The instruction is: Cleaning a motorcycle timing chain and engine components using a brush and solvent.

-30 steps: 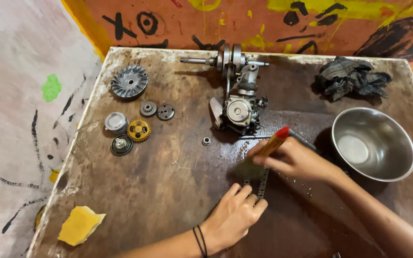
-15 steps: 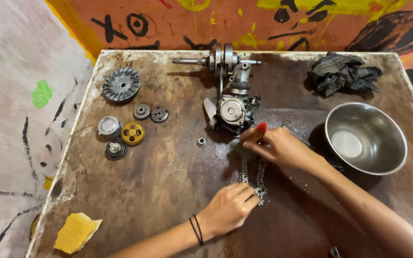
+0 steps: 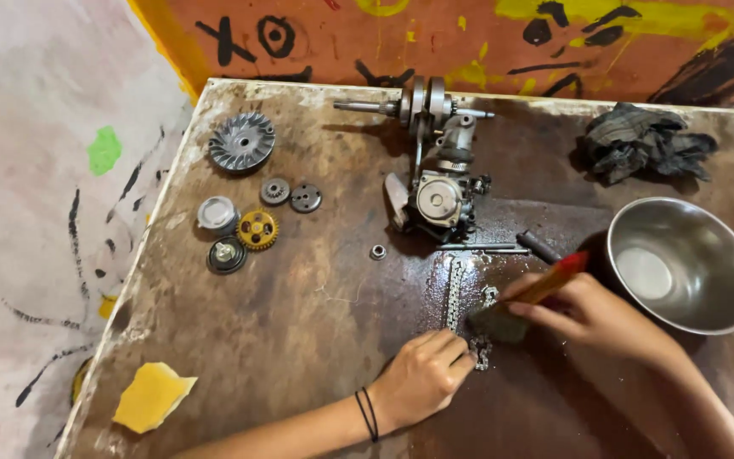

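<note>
A metal chain (image 3: 454, 289) lies stretched on the wet, dirty table (image 3: 299, 323). My left hand (image 3: 422, 374) presses down on the chain's near end with curled fingers. My right hand (image 3: 592, 310) grips a brush with a red-tipped wooden handle (image 3: 554, 279); its dark bristles (image 3: 496, 325) rest on the chain's near part, close to my left fingers. Just beyond the chain stands a small engine assembly (image 3: 437, 200) with a crankshaft (image 3: 418, 104) behind it.
A steel bowl (image 3: 681, 263) sits to the right, a dark rag (image 3: 643, 140) behind it. Gears, a fan-like pulley (image 3: 242, 140) and round caps lie at left. A yellow sponge (image 3: 150, 395) is near the front left corner. A small nut (image 3: 377, 252) and a rod (image 3: 482, 247) lie mid-table.
My right hand has drawn the brush back along the chain from near the engine toward me. My left hand has stayed on the chain's near end.
</note>
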